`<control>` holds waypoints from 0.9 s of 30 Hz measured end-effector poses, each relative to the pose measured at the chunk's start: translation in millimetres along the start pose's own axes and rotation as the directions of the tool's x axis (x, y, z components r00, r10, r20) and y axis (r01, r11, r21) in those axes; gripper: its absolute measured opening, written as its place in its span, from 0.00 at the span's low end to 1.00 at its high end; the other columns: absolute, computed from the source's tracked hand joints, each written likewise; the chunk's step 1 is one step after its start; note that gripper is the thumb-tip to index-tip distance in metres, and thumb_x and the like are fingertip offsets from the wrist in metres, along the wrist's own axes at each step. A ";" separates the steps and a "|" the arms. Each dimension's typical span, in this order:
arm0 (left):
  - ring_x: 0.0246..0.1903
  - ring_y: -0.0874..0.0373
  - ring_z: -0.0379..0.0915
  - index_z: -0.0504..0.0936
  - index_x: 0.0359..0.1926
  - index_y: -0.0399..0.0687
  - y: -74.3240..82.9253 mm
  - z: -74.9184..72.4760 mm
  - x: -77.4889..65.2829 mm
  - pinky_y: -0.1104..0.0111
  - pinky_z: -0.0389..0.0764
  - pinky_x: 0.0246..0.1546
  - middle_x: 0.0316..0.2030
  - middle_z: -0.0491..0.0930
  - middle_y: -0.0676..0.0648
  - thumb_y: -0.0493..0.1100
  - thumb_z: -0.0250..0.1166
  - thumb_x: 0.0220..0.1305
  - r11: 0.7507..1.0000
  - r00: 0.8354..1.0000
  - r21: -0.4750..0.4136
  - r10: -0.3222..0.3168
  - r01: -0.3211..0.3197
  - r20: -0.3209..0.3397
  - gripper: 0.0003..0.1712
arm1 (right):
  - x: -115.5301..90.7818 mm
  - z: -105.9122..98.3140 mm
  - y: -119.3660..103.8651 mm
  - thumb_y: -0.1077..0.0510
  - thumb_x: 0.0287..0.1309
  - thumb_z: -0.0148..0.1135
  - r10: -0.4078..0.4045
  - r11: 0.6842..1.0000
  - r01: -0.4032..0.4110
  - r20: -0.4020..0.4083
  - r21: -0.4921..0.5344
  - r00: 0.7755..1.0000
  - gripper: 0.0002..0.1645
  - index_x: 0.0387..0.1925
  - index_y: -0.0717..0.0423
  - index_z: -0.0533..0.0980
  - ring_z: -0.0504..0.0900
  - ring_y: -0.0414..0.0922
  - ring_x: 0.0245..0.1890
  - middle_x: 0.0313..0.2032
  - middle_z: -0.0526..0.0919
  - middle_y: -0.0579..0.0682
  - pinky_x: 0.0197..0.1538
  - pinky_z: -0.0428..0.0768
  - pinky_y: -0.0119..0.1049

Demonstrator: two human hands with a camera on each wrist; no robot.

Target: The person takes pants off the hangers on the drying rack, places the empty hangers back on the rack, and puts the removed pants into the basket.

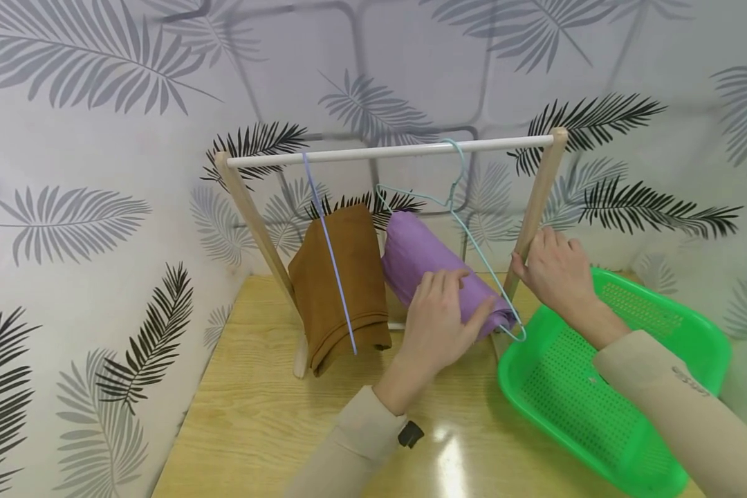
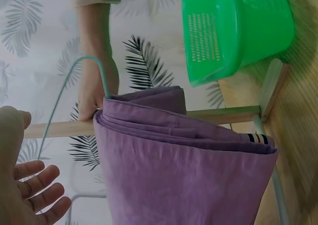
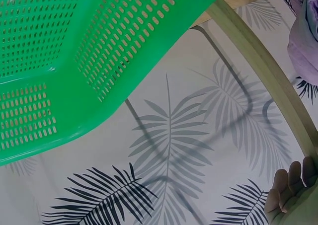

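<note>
Two folded garments, one brown (image 1: 357, 283) on a periwinkle hanger (image 1: 328, 242) and one purple (image 1: 420, 256) on a mint hanger (image 1: 471, 242), hang from the rack's white rail (image 1: 386, 151). Fingers loosely extended and holding nothing, the left hand (image 1: 438, 318) is near the purple garment, while the right hand (image 1: 557, 270) grips the rack's right wooden post (image 1: 543, 183). Just beside that post, a green perforated basket (image 1: 573, 401) stands on the wood-grain table (image 1: 243, 415).

Small dark lettering (image 1: 691, 381) on the right sleeve (image 1: 653, 377) is too unclear to read.
</note>
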State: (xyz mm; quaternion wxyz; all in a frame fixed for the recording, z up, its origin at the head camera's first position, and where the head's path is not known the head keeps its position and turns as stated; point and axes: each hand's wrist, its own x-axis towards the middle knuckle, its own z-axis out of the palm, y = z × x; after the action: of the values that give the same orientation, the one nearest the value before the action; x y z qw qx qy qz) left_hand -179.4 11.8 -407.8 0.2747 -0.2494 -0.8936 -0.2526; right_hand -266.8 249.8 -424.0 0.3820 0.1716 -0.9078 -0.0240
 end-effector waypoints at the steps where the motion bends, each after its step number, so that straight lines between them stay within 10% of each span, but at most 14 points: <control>1: 0.43 0.54 0.77 0.80 0.58 0.40 -0.4 3.0 2.9 0.67 0.80 0.45 0.45 0.85 0.49 0.62 0.64 0.72 1.000 1.000 0.012 0.000 0.000 -0.004 0.30 | 0.0 -0.1 0.1 0.51 0.62 0.67 -0.001 1.000 0.001 -0.001 -0.001 1.000 0.25 0.22 0.62 0.66 0.65 0.51 0.15 0.21 0.68 0.57 0.21 0.59 0.40; 16: 0.44 0.55 0.78 0.77 0.62 0.40 14.2 28.6 35.2 0.71 0.78 0.43 0.45 0.84 0.49 0.68 0.55 0.76 0.980 0.981 -0.034 -0.193 0.194 0.036 0.37 | 0.8 1.2 2.5 0.51 0.62 0.68 -0.012 1.000 0.012 0.001 -0.009 1.000 0.25 0.23 0.64 0.67 0.64 0.51 0.15 0.21 0.68 0.57 0.20 0.60 0.40; 27: 0.37 0.58 0.76 0.78 0.47 0.45 12.9 39.6 37.5 0.75 0.73 0.36 0.39 0.83 0.51 0.62 0.60 0.75 0.989 0.987 0.020 -0.146 0.148 -0.061 0.24 | -0.4 1.2 0.1 0.51 0.62 0.68 0.013 1.000 -0.013 0.034 0.001 0.999 0.24 0.25 0.66 0.69 0.67 0.53 0.17 0.22 0.70 0.58 0.22 0.62 0.42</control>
State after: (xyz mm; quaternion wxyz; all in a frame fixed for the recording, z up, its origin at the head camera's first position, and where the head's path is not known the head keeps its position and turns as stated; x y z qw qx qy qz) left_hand -213.5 56.3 -409.2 0.2847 -0.1718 -0.9040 -0.2685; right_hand -267.4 249.9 -425.1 0.3665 0.1656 -0.9152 -0.0238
